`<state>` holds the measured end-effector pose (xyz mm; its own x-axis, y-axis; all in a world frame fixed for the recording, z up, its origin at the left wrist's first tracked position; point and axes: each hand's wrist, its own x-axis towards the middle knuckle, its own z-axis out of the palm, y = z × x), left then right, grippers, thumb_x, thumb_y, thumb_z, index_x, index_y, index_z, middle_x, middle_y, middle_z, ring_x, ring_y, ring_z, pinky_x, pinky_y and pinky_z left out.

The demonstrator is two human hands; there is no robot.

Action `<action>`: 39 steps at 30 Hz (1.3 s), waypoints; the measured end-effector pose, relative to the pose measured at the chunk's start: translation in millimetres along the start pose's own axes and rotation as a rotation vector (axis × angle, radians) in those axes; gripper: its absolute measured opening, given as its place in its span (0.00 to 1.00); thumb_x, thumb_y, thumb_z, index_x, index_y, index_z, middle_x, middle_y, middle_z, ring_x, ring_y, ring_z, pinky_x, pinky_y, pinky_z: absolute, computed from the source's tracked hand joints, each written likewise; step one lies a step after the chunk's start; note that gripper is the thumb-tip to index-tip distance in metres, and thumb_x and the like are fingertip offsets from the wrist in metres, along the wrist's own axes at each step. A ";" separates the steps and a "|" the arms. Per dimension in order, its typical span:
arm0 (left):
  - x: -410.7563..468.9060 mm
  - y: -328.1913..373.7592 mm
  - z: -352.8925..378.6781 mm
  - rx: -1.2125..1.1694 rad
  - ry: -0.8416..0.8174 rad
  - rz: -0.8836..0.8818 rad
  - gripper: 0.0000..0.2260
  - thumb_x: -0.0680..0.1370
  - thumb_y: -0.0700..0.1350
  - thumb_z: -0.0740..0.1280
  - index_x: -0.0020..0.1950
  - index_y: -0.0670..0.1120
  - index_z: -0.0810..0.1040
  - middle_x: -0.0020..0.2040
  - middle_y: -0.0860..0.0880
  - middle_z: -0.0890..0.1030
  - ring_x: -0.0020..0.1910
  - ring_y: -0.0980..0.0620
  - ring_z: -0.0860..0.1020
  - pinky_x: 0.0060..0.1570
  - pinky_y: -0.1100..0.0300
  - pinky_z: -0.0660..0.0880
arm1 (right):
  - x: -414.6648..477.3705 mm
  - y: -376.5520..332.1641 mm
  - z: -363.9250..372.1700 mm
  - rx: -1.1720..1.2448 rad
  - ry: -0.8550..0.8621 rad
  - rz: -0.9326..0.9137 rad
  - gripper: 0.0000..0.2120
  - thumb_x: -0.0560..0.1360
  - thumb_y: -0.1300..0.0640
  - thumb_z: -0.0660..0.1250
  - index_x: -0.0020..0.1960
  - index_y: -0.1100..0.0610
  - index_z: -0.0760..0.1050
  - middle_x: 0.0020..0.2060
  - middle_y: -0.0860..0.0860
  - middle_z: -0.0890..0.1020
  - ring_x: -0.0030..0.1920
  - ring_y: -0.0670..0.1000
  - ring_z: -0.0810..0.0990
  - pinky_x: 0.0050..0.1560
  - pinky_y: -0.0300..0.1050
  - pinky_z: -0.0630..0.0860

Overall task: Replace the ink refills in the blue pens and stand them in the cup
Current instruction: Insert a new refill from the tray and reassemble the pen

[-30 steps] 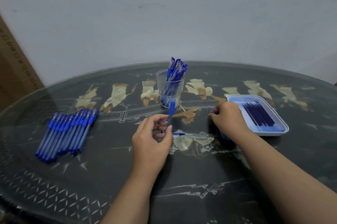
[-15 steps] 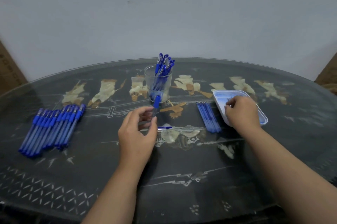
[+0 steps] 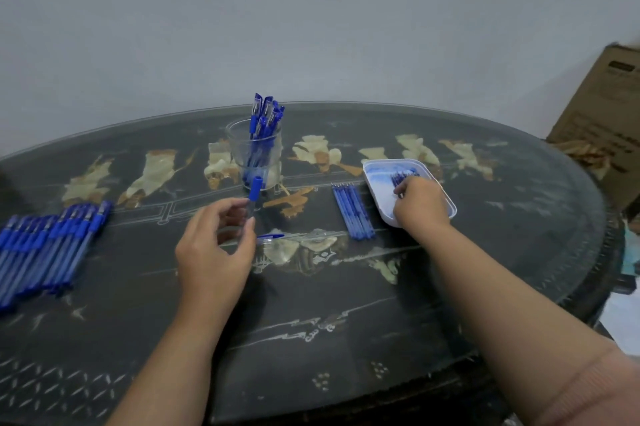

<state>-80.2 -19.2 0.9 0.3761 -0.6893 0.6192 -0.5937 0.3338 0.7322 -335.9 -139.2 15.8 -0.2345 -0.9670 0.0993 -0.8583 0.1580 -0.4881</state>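
At your far left a pile of pens (image 3: 48, 245) lies flat on the table (image 3: 311, 304), its near end cut off by the frame edge. Your left hand (image 3: 214, 245) pinches a pen barrel (image 3: 254, 198) low down between thumb and fingertips, with the blue end pointing up. The barrel is light, stiff, smooth plastic, so it can roll in a loose pinch; hold it near the middle.

Just behind it stands the cup (image 3: 256, 158), clear and likely easy to tip, with finished pens leaning in it. A small blue-tipped piece (image 3: 272, 237) lies beside your left fingers; whether it is a pen tip or a stub is hard to make out.

Further right a row of refills (image 3: 353, 210) lies on the table beside the tray (image 3: 379, 190). These are thin and bendy; take one by its middle, not its tip.

Your right hand (image 3: 420, 207) reaches into the tray, fingers curled down over the dark refills (image 3: 403, 177) there. Your knuckles hide the fingertips, so you cannot tell whether one is caught.
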 end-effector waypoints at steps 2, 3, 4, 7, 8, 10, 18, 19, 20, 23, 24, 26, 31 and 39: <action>0.1 2.0 0.9 0.000 -0.007 0.008 0.12 0.74 0.35 0.71 0.55 0.46 0.80 0.47 0.50 0.80 0.45 0.62 0.79 0.48 0.73 0.74 | -0.3 -2.2 -0.3 -0.006 -0.003 0.000 0.18 0.75 0.68 0.60 0.64 0.60 0.76 0.60 0.57 0.79 0.63 0.57 0.75 0.52 0.43 0.71; 0.2 2.2 1.2 0.003 -0.004 0.014 0.12 0.74 0.35 0.71 0.55 0.45 0.80 0.47 0.49 0.80 0.45 0.62 0.79 0.48 0.73 0.74 | -1.0 -3.9 -0.2 -0.012 0.001 0.001 0.17 0.75 0.68 0.60 0.62 0.61 0.76 0.59 0.57 0.79 0.61 0.57 0.75 0.50 0.43 0.70; 0.2 2.0 1.7 0.007 0.005 0.018 0.12 0.74 0.35 0.71 0.55 0.44 0.80 0.47 0.49 0.80 0.45 0.63 0.79 0.48 0.73 0.74 | -1.9 -5.3 -0.1 -0.015 0.007 0.007 0.16 0.75 0.68 0.60 0.60 0.62 0.77 0.58 0.57 0.80 0.60 0.58 0.76 0.48 0.43 0.70; -0.8 -0.5 2.5 -0.002 0.027 0.007 0.12 0.74 0.34 0.71 0.55 0.44 0.80 0.48 0.47 0.80 0.44 0.63 0.79 0.47 0.74 0.74 | -4.1 -7.2 0.8 0.018 0.043 0.032 0.15 0.74 0.69 0.60 0.59 0.63 0.76 0.56 0.58 0.80 0.58 0.58 0.76 0.49 0.44 0.70; -1.2 -1.1 2.7 -0.009 0.030 -0.005 0.12 0.74 0.35 0.72 0.55 0.45 0.80 0.48 0.47 0.81 0.44 0.61 0.79 0.47 0.73 0.74 | -4.6 -7.6 1.0 0.044 0.060 0.038 0.15 0.74 0.68 0.60 0.59 0.63 0.76 0.55 0.58 0.80 0.57 0.58 0.76 0.49 0.45 0.70; -1.9 -1.5 2.8 -0.021 0.025 -0.017 0.12 0.74 0.35 0.72 0.55 0.46 0.80 0.48 0.47 0.81 0.43 0.59 0.79 0.46 0.73 0.75 | -6.7 -10.1 -1.2 0.113 0.094 0.047 0.16 0.74 0.68 0.59 0.61 0.63 0.75 0.56 0.58 0.80 0.57 0.59 0.77 0.48 0.45 0.70; -3.0 1.4 1.8 -0.043 0.008 0.035 0.15 0.72 0.31 0.71 0.53 0.49 0.80 0.46 0.51 0.80 0.43 0.56 0.80 0.45 0.70 0.76 | -56.8 -66.5 -24.3 0.949 -0.028 -0.025 0.13 0.80 0.63 0.60 0.60 0.54 0.78 0.40 0.47 0.78 0.34 0.44 0.72 0.36 0.40 0.71; -3.1 1.4 1.1 -0.045 -0.004 0.055 0.16 0.72 0.31 0.72 0.53 0.49 0.81 0.46 0.52 0.80 0.43 0.56 0.80 0.45 0.69 0.77 | -68.3 -75.0 -27.4 1.146 -0.119 0.001 0.12 0.80 0.64 0.61 0.57 0.54 0.79 0.42 0.47 0.79 0.37 0.45 0.74 0.39 0.42 0.76; -3.4 1.7 0.9 -0.043 -0.023 0.081 0.16 0.72 0.31 0.72 0.53 0.49 0.81 0.46 0.52 0.80 0.43 0.55 0.80 0.45 0.67 0.77 | -78.1 -80.6 -28.6 1.320 -0.202 0.018 0.11 0.80 0.66 0.61 0.56 0.54 0.79 0.44 0.48 0.80 0.40 0.46 0.75 0.44 0.46 0.79; -5.1 2.9 -0.4 -0.033 -0.093 0.163 0.14 0.71 0.31 0.73 0.53 0.45 0.83 0.45 0.52 0.81 0.43 0.56 0.80 0.45 0.67 0.77 | -96.1 -88.2 -23.9 1.724 -0.380 0.038 0.12 0.79 0.69 0.61 0.54 0.56 0.79 0.39 0.50 0.78 0.40 0.47 0.76 0.54 0.60 0.80; -5.1 2.9 -1.1 -0.031 -0.114 0.185 0.14 0.71 0.31 0.73 0.53 0.44 0.83 0.46 0.51 0.81 0.43 0.56 0.80 0.45 0.68 0.76 | -98.0 -89.2 -20.7 1.825 -0.427 0.057 0.12 0.78 0.69 0.61 0.55 0.57 0.78 0.37 0.50 0.78 0.39 0.47 0.77 0.54 0.63 0.79; -5.2 2.8 -1.7 -0.032 -0.150 0.213 0.14 0.71 0.31 0.73 0.54 0.44 0.83 0.46 0.51 0.81 0.44 0.56 0.81 0.46 0.67 0.76 | -99.0 -89.2 -16.8 1.922 -0.472 0.096 0.12 0.78 0.69 0.61 0.55 0.56 0.77 0.35 0.49 0.78 0.38 0.47 0.77 0.54 0.64 0.78; -5.6 4.7 -2.1 -0.034 -0.201 0.245 0.15 0.71 0.29 0.72 0.53 0.44 0.83 0.46 0.52 0.81 0.45 0.57 0.80 0.46 0.67 0.76 | -96.7 -86.8 -12.9 1.938 -0.465 0.123 0.13 0.79 0.70 0.60 0.57 0.57 0.77 0.35 0.49 0.78 0.40 0.48 0.75 0.49 0.64 0.80; -5.5 4.9 -2.9 0.004 -0.240 0.242 0.15 0.71 0.31 0.72 0.54 0.46 0.83 0.47 0.53 0.81 0.45 0.58 0.80 0.47 0.69 0.75 | -93.2 -83.2 -11.7 1.964 -0.434 0.194 0.11 0.79 0.69 0.60 0.54 0.56 0.77 0.33 0.51 0.78 0.38 0.50 0.76 0.44 0.64 0.81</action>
<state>-83.1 -11.9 1.9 0.0459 -0.7225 0.6898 -0.6482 0.5039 0.5709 -247.9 -59.9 57.3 0.1166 -0.9893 -0.0881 0.7928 0.1462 -0.5918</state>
